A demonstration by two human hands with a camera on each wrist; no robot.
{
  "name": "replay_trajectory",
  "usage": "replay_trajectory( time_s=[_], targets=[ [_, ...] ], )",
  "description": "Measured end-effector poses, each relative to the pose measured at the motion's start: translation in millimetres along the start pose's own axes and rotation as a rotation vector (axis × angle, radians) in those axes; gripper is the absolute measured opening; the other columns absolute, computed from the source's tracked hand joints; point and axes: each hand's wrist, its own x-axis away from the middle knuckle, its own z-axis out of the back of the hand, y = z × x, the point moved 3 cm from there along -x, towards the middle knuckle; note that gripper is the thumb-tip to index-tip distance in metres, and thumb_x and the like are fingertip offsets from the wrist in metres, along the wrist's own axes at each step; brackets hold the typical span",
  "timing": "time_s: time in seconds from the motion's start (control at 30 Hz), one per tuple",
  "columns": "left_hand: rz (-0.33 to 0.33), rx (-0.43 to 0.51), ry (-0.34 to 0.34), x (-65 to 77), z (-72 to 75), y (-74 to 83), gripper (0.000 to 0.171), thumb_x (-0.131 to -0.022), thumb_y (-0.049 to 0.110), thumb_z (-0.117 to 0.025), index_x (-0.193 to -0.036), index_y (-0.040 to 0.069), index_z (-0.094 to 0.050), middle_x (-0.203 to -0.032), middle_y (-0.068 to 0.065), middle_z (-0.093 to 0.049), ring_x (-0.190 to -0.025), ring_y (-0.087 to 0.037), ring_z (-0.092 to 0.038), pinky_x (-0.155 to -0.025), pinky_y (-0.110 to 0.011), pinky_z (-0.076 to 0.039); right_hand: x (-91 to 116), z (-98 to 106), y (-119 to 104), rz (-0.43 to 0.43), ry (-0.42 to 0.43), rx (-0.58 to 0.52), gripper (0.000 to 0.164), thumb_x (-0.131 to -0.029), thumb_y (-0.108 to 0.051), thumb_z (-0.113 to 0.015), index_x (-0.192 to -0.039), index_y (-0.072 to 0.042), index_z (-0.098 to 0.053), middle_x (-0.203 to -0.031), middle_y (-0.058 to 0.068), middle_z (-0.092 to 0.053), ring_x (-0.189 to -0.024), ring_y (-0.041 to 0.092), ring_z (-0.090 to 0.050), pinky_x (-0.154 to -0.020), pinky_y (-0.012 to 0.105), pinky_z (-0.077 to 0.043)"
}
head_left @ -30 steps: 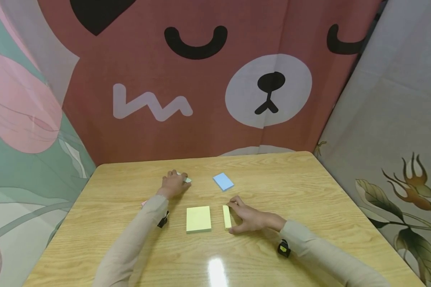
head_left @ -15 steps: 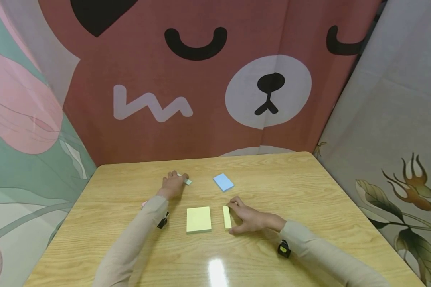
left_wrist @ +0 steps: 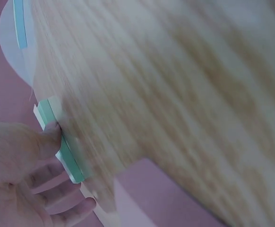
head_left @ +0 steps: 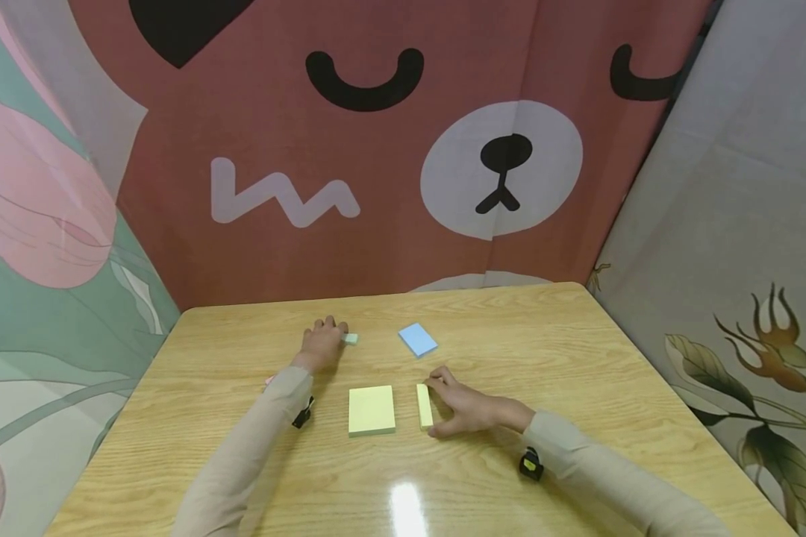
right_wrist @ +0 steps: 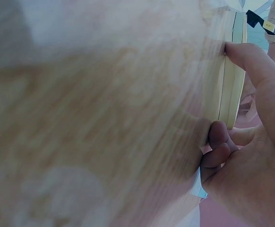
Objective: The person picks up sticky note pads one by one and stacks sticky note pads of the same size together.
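Observation:
At the back left of the table, my left hand (head_left: 321, 344) pinches a small green sticky-note pad (head_left: 351, 338). The thumb presses the near edge of the green pad (left_wrist: 71, 163) in the left wrist view, with fingers on its far side. My right hand (head_left: 466, 408) grips a narrow yellow sticky-note pad (head_left: 425, 408) at its two ends, thumb at the near end and fingertips at the far end. A square pale-yellow sticky-note pad (head_left: 372, 410) lies just left of it, apart. Both held pads sit on the table.
A blue sticky-note pad (head_left: 418, 339) lies behind the yellow ones, turned at an angle. A pink pad (left_wrist: 161, 194), mostly hidden by the left sleeve in the head view, lies near my left wrist. Curtains stand behind the table (head_left: 544, 335) and along its sides.
The green pad has turned under my left hand, its visible end now pointing straight right. The left fingers have shifted slightly. My right hand and the other pads have stayed put.

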Motion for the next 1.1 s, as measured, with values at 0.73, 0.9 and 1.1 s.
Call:
replay_trajectory(
  time_s=[0.73,0.9,1.1],
  targets=[
    [-0.023,-0.027,0.049,-4.2,3.2,-0.2,0.028,-0.083,0.027,-0.061,-0.097,0.003,-0.059,-0.085,-0.009,-0.056,-0.078,-0.025,-0.051,-0.066,-0.043,-0.044,0.2,0.0,-1.8,0.013,0.001,-0.001,0.086,-0.078,-0.043,-0.063,-0.137,0.002,-0.017,-0.124,0.007,-0.017,-0.110,0.018,-0.036,-0.092,0.034,-0.035],
    [-0.044,-0.037,0.081,-4.1,3.6,0.8,0.025,-0.082,0.025,-0.063,-0.095,0.003,-0.060,-0.081,-0.008,-0.056,-0.072,-0.023,-0.053,-0.061,-0.041,-0.045,-0.6,0.0,-2.0,0.020,0.006,0.007,0.087,-0.078,-0.043,-0.063,-0.136,0.003,-0.018,-0.124,0.007,-0.018,-0.110,0.018,-0.036,-0.093,0.035,-0.035],
    [-0.051,-0.046,0.082,-2.8,4.0,1.3,0.025,-0.081,0.023,-0.064,-0.097,0.004,-0.062,-0.078,-0.007,-0.054,-0.067,-0.021,-0.051,-0.057,-0.039,-0.045,-1.3,-0.5,-1.1,0.012,0.014,0.012,0.087,-0.077,-0.043,-0.064,-0.136,0.003,-0.019,-0.123,0.005,-0.019,-0.111,0.016,-0.036,-0.094,0.034,-0.034]
  ],
)
